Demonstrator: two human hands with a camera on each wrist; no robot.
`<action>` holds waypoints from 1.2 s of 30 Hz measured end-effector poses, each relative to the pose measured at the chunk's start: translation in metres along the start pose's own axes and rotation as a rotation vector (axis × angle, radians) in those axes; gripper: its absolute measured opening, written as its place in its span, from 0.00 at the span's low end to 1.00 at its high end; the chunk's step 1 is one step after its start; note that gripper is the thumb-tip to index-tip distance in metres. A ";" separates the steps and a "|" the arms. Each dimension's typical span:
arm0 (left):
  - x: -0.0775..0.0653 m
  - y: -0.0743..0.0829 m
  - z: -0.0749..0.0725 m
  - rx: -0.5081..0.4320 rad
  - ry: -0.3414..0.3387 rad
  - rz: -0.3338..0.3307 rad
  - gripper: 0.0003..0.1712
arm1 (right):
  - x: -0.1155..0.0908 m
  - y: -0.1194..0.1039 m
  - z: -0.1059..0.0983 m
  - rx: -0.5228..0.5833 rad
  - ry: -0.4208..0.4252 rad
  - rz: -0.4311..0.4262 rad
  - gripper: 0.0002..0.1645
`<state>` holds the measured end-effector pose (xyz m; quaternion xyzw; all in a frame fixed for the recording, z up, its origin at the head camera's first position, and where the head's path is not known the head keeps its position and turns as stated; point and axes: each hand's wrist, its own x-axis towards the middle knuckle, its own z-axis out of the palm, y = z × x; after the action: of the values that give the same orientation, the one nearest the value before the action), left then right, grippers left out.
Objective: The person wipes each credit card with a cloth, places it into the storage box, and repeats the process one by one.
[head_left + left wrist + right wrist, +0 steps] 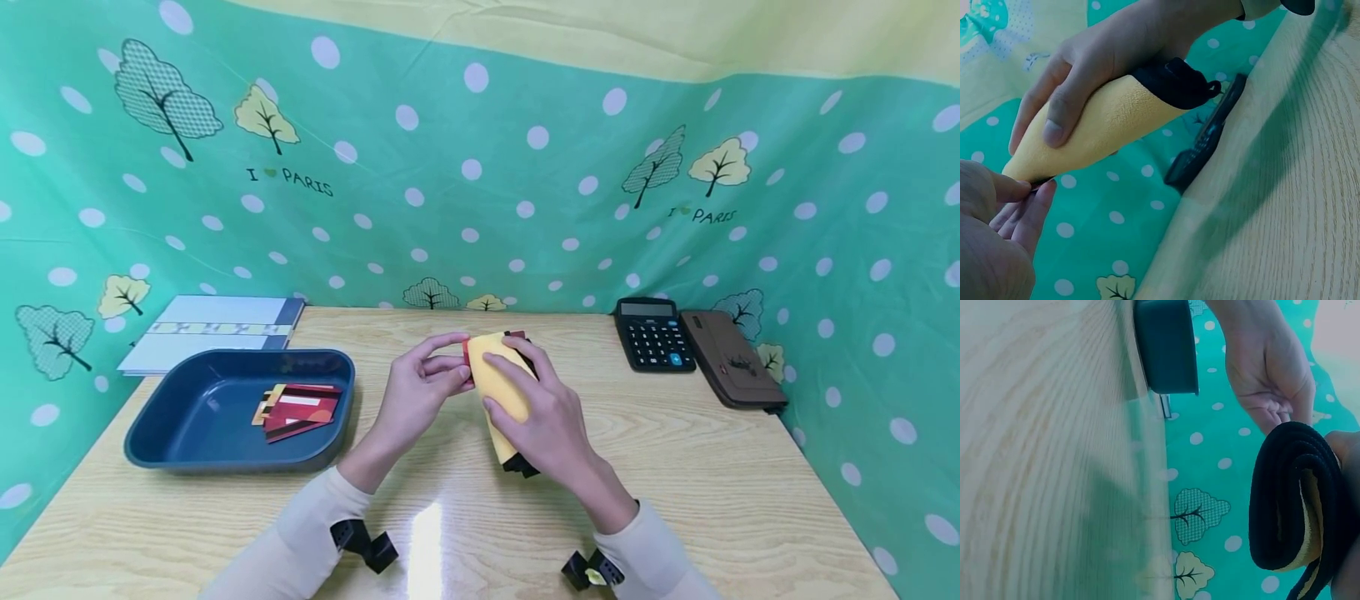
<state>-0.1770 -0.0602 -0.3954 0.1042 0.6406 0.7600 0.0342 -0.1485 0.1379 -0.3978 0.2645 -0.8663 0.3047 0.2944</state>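
A yellow cloth with black edging (498, 383) is folded into a flat roll and held above the table. My right hand (551, 425) grips it, fingers spread along its yellow side; the wound layers show at the black-edged end of the cloth (1291, 494) in the right wrist view. At the cloth's far left end, my left hand (423, 387) pinches a small red edge (467, 353) like that of a card, mostly hidden by the cloth and fingers. In the left wrist view the left thumb and fingertips (1019, 189) meet right at the cloth's tip.
To the left stands a blue basin (202, 454) with several red cards (303, 408) in it. A pale blue folder (217, 321) lies behind it. At the back right are a black calculator (654, 337) and a brown pouch (731, 358). A dotted green curtain (510, 217) hangs behind the table.
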 end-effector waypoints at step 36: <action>-0.002 0.029 -0.037 0.116 0.090 -0.029 0.27 | 0.011 0.049 -0.034 -0.002 0.124 0.180 0.33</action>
<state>-0.1802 -0.1016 -0.3732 0.0623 0.6860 0.7249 0.0102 -0.1750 0.1909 -0.3870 0.1660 -0.8669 0.3448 0.3194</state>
